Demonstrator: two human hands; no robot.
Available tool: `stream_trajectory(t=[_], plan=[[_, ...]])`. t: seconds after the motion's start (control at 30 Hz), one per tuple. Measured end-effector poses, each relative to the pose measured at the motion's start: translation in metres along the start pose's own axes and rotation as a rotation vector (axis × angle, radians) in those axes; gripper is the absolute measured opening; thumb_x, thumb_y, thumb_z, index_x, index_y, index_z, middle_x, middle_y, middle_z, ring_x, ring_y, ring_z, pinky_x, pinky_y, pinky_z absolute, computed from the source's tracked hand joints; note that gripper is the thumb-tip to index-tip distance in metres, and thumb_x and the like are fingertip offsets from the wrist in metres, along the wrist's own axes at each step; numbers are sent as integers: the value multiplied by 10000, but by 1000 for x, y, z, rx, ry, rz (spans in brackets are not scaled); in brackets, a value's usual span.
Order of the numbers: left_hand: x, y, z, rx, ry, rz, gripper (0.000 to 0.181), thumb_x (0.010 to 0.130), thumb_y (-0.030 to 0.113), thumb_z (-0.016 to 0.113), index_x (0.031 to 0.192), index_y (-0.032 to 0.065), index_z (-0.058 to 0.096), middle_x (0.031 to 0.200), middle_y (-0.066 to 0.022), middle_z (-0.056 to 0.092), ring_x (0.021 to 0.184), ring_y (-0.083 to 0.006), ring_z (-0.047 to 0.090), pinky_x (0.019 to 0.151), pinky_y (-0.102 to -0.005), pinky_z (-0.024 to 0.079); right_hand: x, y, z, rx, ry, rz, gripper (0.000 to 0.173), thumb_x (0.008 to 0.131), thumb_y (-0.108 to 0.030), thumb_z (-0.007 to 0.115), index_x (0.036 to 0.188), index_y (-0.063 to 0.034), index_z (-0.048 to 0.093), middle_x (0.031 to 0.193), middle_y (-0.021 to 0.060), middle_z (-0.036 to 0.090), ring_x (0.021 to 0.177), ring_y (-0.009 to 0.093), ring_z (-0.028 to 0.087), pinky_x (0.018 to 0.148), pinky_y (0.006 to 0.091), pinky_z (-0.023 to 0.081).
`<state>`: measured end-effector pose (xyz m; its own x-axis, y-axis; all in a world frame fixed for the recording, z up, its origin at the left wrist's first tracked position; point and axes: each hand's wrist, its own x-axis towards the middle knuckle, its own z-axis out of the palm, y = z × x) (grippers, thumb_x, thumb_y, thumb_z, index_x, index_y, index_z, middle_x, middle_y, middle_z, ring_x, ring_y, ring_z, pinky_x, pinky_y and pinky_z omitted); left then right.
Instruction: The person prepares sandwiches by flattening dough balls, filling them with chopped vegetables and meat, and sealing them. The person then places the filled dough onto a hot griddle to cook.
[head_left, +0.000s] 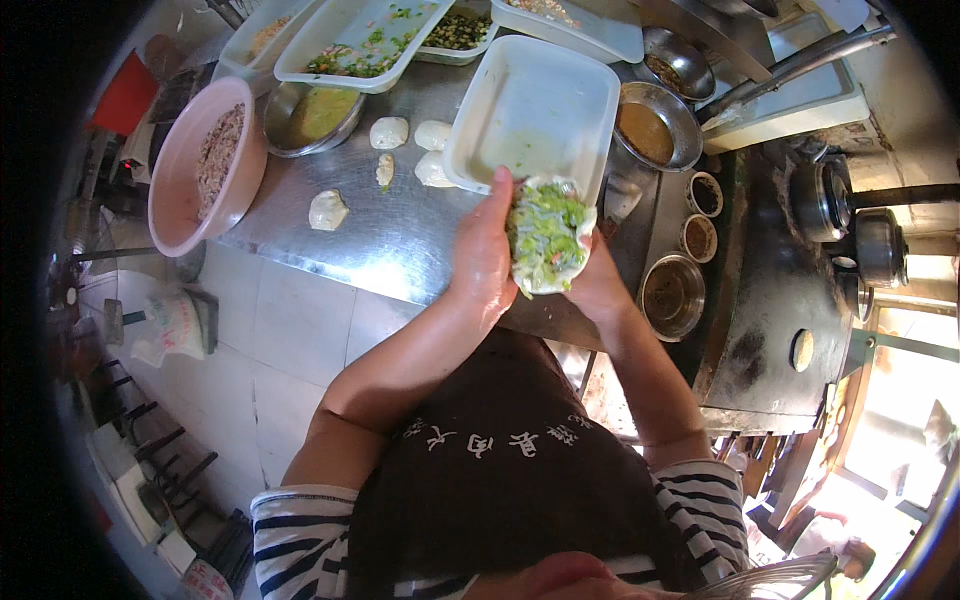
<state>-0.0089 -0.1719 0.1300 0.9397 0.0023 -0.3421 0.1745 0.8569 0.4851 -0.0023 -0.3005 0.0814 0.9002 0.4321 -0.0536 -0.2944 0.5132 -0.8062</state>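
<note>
A flattened piece of dough (550, 236) topped with chopped green vegetable rests between my two hands, above the metal worktable's near edge. My left hand (486, 251) grips its left side, the thumb pointing up along the rim. My right hand (598, 281) supports it from below and the right, with those fingers mostly hidden. Just beyond is a white plastic tray (536, 105), nearly bare inside with a few green bits. To its left, several pale dough pieces (328, 210) lie on the steel table (292, 244), with a small filling-like lump (385, 171) among them.
A pink basin (166, 187) of minced filling stands left, beside a steel bowl (274, 139) of yellowish liquid. White trays (289, 73) of chopped ingredients line the back. Right are a bowl of brown sauce (645, 135), small seasoning bowls (699, 238) and a dark griddle (757, 322) with one flatbread (803, 350).
</note>
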Motion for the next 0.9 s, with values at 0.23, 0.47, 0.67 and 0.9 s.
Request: stream_trajectory(t=[0.23,0.47,0.67,0.9], plan=[[4,-10,-17,286,48,18,399,962,351,493,1096,-18,566,989,-92,626,843,-139,614,756,-275,499,-1,23,-4,-60,87,-73,772,705,13,745,1355,-72,338,1270,72,498,1143,170,513,955,326,444],[-1,-21,5,145,39,138,588,979,507,304,1078,-10,566,950,-100,610,859,-162,589,789,-296,481,-10,-11,0,-268,49,-211,761,659,13,772,1303,-74,376,1233,69,504,1137,165,502,958,323,427],[-3,-14,36,577,-270,435,609,994,486,253,1011,-28,578,886,-97,616,804,-149,585,781,-283,472,-8,-30,-3,-51,85,-188,737,675,-7,765,1298,-71,376,1221,61,501,1112,158,504,954,319,420],[-7,15,99,755,-503,687,813,920,639,138,1042,-33,579,968,-120,631,898,-184,584,838,-298,445,-14,-79,32,-163,122,-499,818,666,-54,775,1341,-47,313,1277,107,479,1159,200,500,980,353,420]])
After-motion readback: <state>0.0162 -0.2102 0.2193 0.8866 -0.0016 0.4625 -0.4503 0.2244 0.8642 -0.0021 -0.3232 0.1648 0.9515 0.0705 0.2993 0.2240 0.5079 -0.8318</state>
